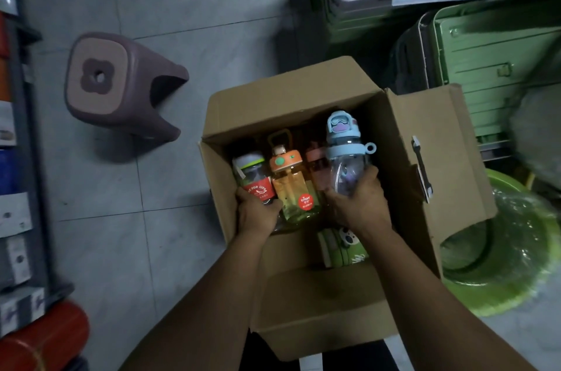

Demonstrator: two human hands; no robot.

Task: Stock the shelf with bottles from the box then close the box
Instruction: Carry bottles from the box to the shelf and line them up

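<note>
Cardboard box [303, 103] sits open beneath the person, its flaps folded outward, the right flap standing up beside a green basin [516, 249]. Both hands are inside the box.

The left hand [256, 212] is curled round the lower part of a red-label bottle [253, 176] with a grey and green lid, at the left wall of the box. The right hand [361, 203] grips the clear body of a blue-capped bottle [346, 152], fingers wrapped round it, with the cap pointing toward the far wall.

Between these two lie an orange bottle [288, 182], touching the red-label one, and a pink bottle [315, 161] that is partly hidden behind the blue-capped one. Nearer the person, under the right wrist, a green bottle [343, 246] with a panda picture lies in the box (only part of it shows).

A purple stool [118, 88] stands on the tiled floor [151, 234] to the left of the box, well apart from it. The shelf [27, 127] runs along the left edge, holding small packages. Green crates [491, 61] are stacked beyond the box on the right.
</note>
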